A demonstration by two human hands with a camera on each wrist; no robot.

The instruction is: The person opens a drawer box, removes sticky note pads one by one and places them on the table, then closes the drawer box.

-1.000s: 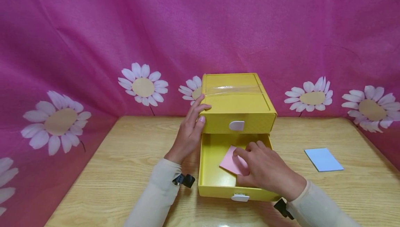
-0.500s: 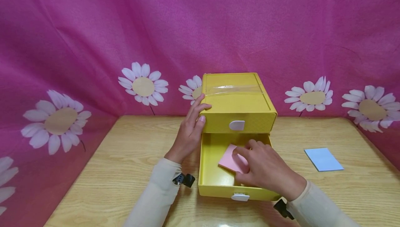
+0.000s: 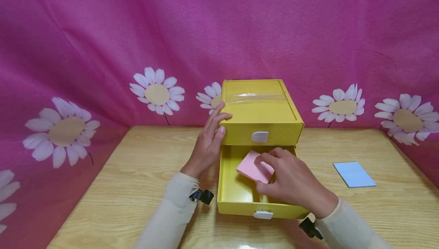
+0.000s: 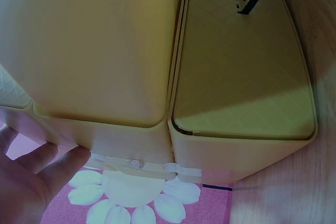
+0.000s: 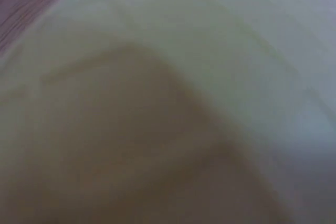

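A yellow two-drawer box (image 3: pixel 260 108) stands on the table, its lower drawer (image 3: pixel 236 197) pulled out and its upper one closed. With fingers at the top edge and thumb by the front corner, my left hand (image 3: pixel 205 146) rests against the box's left side. Its fingertips (image 4: pixel 76 158) show along that side in the left wrist view. Inside the lower drawer, my right hand (image 3: pixel 291 180) pinches a pink sticky note pad (image 3: pixel 252 167) by its right part, the pad tilted above the drawer's floor. The right wrist view is blurred and filled by a yellow surface.
A light blue sticky note pad (image 3: pixel 354 174) lies flat on the wooden table (image 3: pixel 154 157), right of the box. White handles (image 3: pixel 260 137) mark the drawer fronts. Behind the table hangs a magenta cloth (image 3: pixel 240 24) printed with daisies.
The pink pad has risen from the drawer's floor and moved slightly back and left with my right hand. My left hand has stayed on the box.
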